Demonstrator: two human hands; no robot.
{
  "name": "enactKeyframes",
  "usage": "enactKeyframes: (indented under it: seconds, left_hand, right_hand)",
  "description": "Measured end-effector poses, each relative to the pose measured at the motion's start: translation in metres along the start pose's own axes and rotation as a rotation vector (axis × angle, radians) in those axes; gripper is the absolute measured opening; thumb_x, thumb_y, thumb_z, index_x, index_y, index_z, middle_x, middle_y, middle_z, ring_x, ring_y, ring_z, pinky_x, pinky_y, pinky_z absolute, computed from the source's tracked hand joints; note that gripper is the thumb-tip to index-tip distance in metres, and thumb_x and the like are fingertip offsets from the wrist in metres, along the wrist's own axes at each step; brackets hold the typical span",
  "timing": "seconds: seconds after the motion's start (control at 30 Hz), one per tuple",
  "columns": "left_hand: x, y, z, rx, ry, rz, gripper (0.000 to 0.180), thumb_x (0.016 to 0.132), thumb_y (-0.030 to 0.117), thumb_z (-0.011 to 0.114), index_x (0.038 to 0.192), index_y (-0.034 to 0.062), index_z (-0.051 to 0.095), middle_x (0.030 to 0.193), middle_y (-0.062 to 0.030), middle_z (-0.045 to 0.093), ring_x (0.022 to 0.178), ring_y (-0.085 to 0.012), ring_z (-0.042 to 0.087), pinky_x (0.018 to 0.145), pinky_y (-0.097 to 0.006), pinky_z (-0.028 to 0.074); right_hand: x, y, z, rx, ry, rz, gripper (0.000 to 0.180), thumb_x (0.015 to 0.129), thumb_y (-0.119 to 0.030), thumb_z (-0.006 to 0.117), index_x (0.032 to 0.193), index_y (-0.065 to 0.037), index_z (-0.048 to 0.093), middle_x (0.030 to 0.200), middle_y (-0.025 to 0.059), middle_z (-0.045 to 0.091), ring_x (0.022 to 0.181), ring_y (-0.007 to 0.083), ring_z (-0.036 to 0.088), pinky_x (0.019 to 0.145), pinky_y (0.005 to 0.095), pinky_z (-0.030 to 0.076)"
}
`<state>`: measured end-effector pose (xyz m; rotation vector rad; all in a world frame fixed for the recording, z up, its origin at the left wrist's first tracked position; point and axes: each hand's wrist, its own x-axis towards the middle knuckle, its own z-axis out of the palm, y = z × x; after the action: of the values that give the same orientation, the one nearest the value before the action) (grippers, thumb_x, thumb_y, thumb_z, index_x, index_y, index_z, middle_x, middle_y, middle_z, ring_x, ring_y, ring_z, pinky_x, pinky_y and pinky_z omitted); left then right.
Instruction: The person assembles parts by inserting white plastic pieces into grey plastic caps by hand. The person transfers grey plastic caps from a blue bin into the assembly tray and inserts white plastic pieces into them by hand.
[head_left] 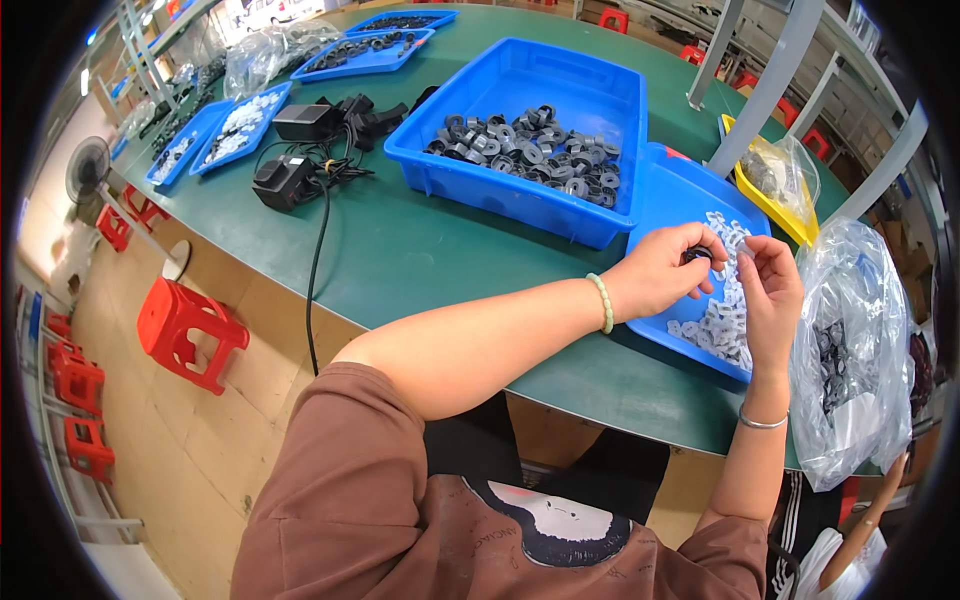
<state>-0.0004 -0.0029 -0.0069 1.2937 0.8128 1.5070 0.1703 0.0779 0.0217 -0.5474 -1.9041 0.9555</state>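
My left hand [655, 272] is closed around a small black ring-shaped part [697, 255]. Beside it, my right hand [772, 295] has thumb and forefinger pinched together on what looks like a small white plastic piece [744, 249]; its shape is too small to make out. Both hands hover over a shallow blue tray [655, 215], in which many small white plastic pieces [722, 325] lie scattered. Behind my left hand stands a deeper blue bin [520, 205], with a heap of black and grey ring parts [540, 150] inside.
A clear plastic bag [850, 350] with dark parts hangs at the table's right edge, near a yellow tray [770, 200]. Black adapters with cables [285, 180] lie on the green table [400, 260]. Another person's arm [868, 525] shows at lower right. Red stools [190, 330] stand left.
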Motion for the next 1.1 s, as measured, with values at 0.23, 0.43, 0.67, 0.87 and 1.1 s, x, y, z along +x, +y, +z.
enactKeyframes:
  seconds: [0.23, 0.43, 0.67, 0.87, 1.1]
  left_hand:
    - [-0.001, 0.0, 0.002, 0.13, 0.078, 0.021, 0.019, 0.094, 0.019, 0.063, 0.105, 0.005, 0.058, 0.09, -0.0024, 0.063, 0.078, -0.0077, 0.059, 0.065, -0.025, 0.051]
    - [-0.002, 0.0, 0.005, 0.054, 0.074, 0.027, 0.018, 0.097, 0.022, 0.06, 0.102, 0.0049, 0.06, 0.087, -0.0015, 0.061, 0.077, -0.0086, 0.059, 0.065, -0.024, 0.051]
    - [-0.006, 0.05, 0.01, -0.112, -0.011, 0.117, 0.019, 0.098, 0.015, 0.051, 0.108, 0.0036, 0.063, 0.083, -0.0005, 0.061, 0.073, -0.0073, 0.056, 0.065, -0.023, 0.049]
    - [-0.07, 0.149, 0.036, 0.075, -0.146, 0.611, 0.032, 0.088, 0.008, 0.065, 0.118, 0.0014, 0.056, 0.075, 0.0003, 0.059, 0.067, -0.0047, 0.055, 0.06, -0.02, 0.046]
    - [-0.071, 0.133, 0.047, 0.052, -0.119, 0.626, 0.035, 0.087, 0.008, 0.067, 0.119, 0.0015, 0.055, 0.074, -0.0001, 0.058, 0.066, -0.0053, 0.055, 0.06, -0.021, 0.046]
  right_hand:
    - [-0.001, 0.0, 0.001, -0.012, -0.037, -0.005, 0.014, 0.092, 0.001, 0.062, 0.105, 0.001, 0.059, 0.094, 0.0, 0.06, 0.083, 0.0053, 0.055, 0.072, 0.0184, 0.045]
    - [-0.006, 0.001, 0.009, 0.012, -0.07, -0.001, 0.015, 0.092, 0.002, 0.062, 0.106, 0.0, 0.059, 0.092, -0.0004, 0.059, 0.081, 0.0047, 0.055, 0.07, 0.0181, 0.044]
    - [-0.001, -0.002, 0.01, 0.048, -0.012, -0.057, 0.015, 0.093, 0.002, 0.06, 0.108, 0.002, 0.059, 0.094, 0.0022, 0.062, 0.084, 0.0066, 0.058, 0.074, 0.0195, 0.046]
    - [-0.004, 0.001, 0.012, 0.109, -0.004, -0.018, 0.016, 0.09, -0.001, 0.064, 0.106, 0.002, 0.06, 0.095, 0.0023, 0.064, 0.084, 0.0075, 0.059, 0.076, 0.022, 0.048]
    - [-0.001, -0.006, 0.01, -0.092, -0.019, -0.072, 0.014, 0.09, 0.001, 0.064, 0.104, 0.001, 0.061, 0.092, 0.0, 0.062, 0.08, 0.0047, 0.056, 0.073, 0.0188, 0.046]
